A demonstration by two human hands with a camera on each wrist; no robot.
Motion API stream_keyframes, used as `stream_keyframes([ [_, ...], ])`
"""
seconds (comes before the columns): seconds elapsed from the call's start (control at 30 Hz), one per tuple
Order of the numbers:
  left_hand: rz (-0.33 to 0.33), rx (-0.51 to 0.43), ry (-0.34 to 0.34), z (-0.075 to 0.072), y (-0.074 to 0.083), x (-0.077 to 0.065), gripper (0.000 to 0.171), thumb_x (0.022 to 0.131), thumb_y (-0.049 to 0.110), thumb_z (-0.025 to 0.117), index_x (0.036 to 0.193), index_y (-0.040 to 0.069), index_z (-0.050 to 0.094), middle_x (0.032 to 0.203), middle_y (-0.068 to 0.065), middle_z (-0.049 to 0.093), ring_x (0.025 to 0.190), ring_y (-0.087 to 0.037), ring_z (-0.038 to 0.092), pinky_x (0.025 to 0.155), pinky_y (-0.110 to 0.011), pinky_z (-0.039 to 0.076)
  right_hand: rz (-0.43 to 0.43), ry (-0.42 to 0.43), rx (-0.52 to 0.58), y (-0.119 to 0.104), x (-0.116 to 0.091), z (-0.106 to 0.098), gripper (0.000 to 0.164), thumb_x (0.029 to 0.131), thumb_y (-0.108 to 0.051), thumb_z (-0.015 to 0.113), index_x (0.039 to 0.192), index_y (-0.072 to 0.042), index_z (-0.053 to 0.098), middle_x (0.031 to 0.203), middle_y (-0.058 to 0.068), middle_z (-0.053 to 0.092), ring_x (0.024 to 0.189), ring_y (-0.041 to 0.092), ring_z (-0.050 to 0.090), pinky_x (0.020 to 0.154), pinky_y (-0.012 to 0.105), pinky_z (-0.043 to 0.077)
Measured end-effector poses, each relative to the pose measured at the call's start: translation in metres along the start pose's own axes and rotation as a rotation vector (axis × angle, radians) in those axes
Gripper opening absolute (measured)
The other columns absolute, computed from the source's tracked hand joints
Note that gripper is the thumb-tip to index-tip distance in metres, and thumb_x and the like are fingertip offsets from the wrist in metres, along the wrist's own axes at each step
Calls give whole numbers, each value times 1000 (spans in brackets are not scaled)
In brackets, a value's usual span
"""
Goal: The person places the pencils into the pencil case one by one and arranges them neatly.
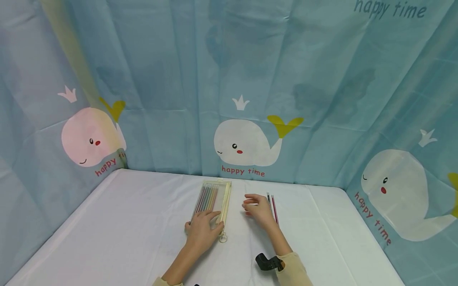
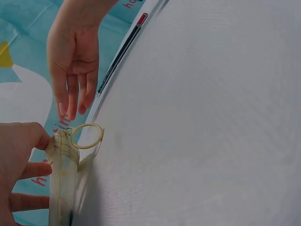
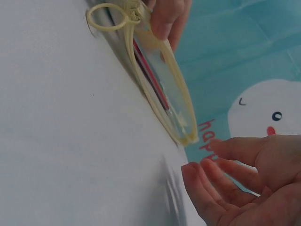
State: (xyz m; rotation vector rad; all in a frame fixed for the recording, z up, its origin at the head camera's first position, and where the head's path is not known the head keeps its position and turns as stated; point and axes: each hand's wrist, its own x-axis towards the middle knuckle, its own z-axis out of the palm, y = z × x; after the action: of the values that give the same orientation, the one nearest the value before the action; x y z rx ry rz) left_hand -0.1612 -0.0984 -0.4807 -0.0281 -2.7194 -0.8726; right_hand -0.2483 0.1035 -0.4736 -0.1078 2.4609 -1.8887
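Observation:
A clear pencil case (image 1: 226,198) with pale yellow zipper edging lies on the white table, several coloured pencils (image 1: 206,198) side by side in it. Its near end is held by my left hand (image 1: 203,230), the thumb by the zipper edge. In the right wrist view the zipper mouth gapes and a red pencil (image 3: 150,75) shows inside. A yellow ring (image 2: 87,136) hangs from the zipper end. My right hand (image 1: 260,208) hovers right of the case, fingers loosely bent, holding nothing. Just beyond it lie a dark pencil (image 1: 268,196) and a red pencil (image 1: 274,208).
A white cloth covers the table (image 1: 118,230). Blue curtains (image 1: 161,79) printed with whales rise behind it and along both sides. A black wrist camera (image 1: 268,262) sits on my right wrist, by the beige sleeve (image 1: 294,272).

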Motion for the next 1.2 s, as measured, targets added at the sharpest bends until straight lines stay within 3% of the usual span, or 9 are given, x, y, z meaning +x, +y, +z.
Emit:
stream_keyframes([
  [0.63, 10, -17, -8, -1, -1, -1, 32, 91, 31, 76, 120, 17, 80, 133, -15, 71, 125, -46, 59, 91, -82, 37, -55, 99, -138, -2, -8, -38, 37, 94, 0, 74, 130, 10, 68, 109, 23, 75, 88, 39, 75, 70, 35, 64],
  [0.83, 11, -17, 1, 0, -2, -1, 32, 91, 31, 77, 119, 18, 81, 132, -15, 72, 124, -45, 59, 91, -83, 37, -52, 136, -202, 0, -6, -48, 38, 94, -1, 74, 130, 9, 68, 111, 25, 75, 85, 34, 74, 68, 32, 63],
  [1.1, 19, -27, 0, -1, -2, 0, 35, 91, 33, 76, 122, 17, 80, 133, -18, 69, 127, -48, 55, 91, -82, 37, -40, 167, -270, 0, -7, -59, 38, 94, -2, 73, 130, 10, 68, 114, 27, 73, 101, 40, 70, 73, 35, 63],
  [1.2, 25, -29, -13, -1, -2, -1, 36, 92, 34, 75, 124, 16, 79, 135, -19, 68, 127, -50, 53, 90, -82, 36, -42, 181, -319, -1, -7, -61, 38, 93, -2, 74, 128, 10, 68, 111, 26, 74, 105, 42, 69, 79, 41, 60],
])
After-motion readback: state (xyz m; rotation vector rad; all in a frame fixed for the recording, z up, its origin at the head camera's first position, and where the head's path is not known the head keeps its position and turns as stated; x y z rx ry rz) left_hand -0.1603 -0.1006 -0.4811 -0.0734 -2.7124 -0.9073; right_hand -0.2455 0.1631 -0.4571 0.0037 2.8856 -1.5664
